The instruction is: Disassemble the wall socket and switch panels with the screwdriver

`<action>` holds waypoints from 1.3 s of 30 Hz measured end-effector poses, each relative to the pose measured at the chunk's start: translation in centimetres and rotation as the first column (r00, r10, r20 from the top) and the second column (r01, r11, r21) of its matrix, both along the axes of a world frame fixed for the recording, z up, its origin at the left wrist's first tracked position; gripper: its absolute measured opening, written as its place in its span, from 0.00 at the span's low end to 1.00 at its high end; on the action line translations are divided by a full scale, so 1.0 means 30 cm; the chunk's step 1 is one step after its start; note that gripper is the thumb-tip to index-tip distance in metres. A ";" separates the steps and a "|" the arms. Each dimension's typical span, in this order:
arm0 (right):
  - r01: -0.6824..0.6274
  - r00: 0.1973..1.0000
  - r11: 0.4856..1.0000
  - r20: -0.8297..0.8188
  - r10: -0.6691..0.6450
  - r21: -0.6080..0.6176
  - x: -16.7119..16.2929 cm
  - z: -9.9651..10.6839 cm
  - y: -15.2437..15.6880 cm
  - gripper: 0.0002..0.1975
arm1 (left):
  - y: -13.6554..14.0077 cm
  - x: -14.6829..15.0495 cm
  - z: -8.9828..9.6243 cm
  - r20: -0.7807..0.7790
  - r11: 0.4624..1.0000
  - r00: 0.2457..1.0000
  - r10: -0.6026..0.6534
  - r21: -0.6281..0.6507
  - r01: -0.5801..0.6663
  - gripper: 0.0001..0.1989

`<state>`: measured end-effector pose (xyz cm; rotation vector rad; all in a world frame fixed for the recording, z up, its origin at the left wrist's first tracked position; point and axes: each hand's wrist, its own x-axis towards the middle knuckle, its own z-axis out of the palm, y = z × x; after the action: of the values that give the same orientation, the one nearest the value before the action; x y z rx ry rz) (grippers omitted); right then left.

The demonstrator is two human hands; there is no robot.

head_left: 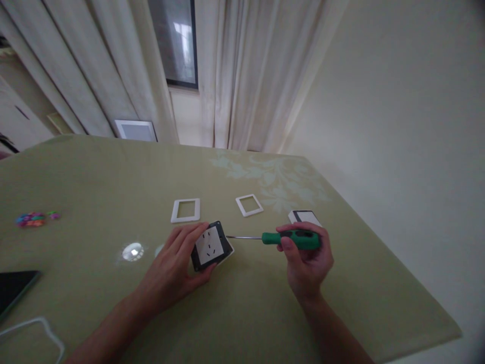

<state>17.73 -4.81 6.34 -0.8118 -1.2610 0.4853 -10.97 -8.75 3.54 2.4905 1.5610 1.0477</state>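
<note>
grips socket in left hand; holds green screwdriver in right hand, pointed at socket's edge.

The right hand partly hides a white box; the left edge crops a dark panel.

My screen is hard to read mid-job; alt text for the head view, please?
The left hand holds a black-bordered white plastic socket while the right hand grips a green-handled metal screwdriver, tip at or near the socket's edge. Beyond, two hollow white plastic frames lie on a pale green tablecloth.
</note>
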 end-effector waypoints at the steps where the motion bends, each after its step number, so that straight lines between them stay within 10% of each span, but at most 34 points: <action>1: 0.004 0.999 0.999 0.044 -0.006 0.035 -0.004 0.004 -0.011 0.15 | -0.001 0.002 0.000 -0.008 1.000 1.000 -0.002 0.010 0.002 0.38; 39: -0.021 0.878 0.959 0.465 -0.118 0.282 0.020 -0.007 -0.049 0.16 | -0.002 0.012 0.015 -0.114 0.989 0.993 -0.009 0.149 0.026 0.36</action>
<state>18.32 -6.28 6.13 -0.7416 -1.7172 0.0509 -10.59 -8.82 4.00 2.7025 1.5396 1.0776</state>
